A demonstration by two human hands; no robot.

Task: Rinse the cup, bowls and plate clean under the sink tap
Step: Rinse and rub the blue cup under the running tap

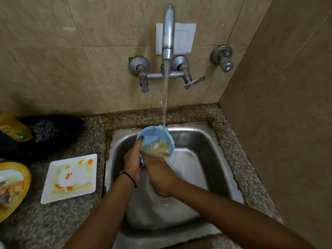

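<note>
Over the sink [206, 141], the left hand [133, 159] grips the blue cup [154, 137] by its side under the running tap [168, 33]. The right hand [158, 175] reaches into the sudsy cup with its fingers hidden, so I can't tell its grasp. A stained plate [70, 177] lies on the surface [80, 216] beside the sink.

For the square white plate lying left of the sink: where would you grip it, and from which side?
Probably the raised rim of the white plate at its right edge, nearest the sink, coming from the sink side. It lies flat on the counter, so only the upturned rim gives purchase.
</note>
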